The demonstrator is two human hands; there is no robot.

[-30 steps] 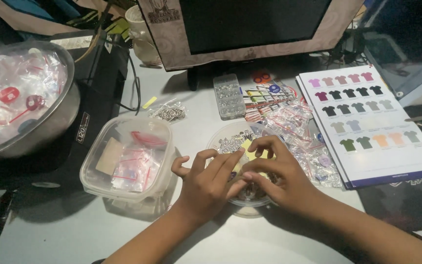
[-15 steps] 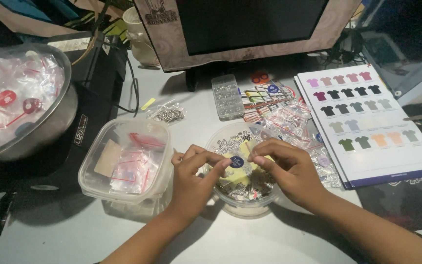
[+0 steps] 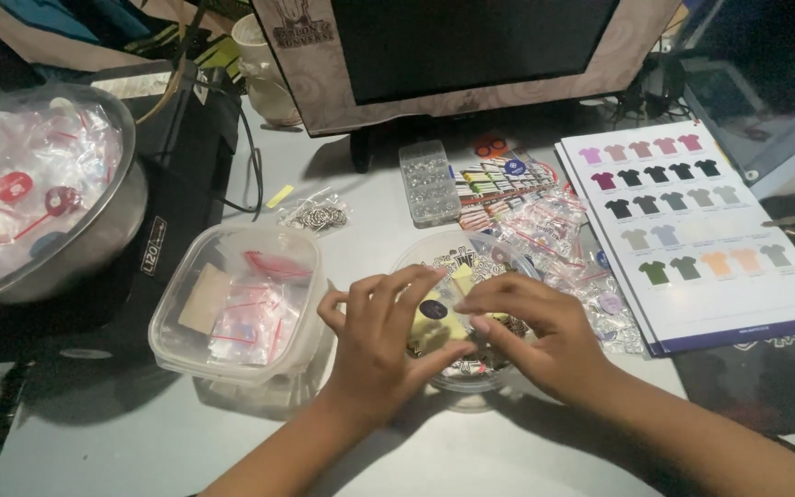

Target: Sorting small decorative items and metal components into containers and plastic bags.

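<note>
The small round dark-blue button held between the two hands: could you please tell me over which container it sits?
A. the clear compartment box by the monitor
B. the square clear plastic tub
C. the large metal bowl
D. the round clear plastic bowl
D: the small round dark-blue button is pinched between the left hand and the right hand directly above the round clear plastic bowl, right of the square clear plastic tub.

This looks like a small craft workshop at a desk. A monitor (image 3: 471, 46) stands here, beside a shirt colour chart (image 3: 692, 230) (many little bags (image 3: 554, 221) too).
</note>
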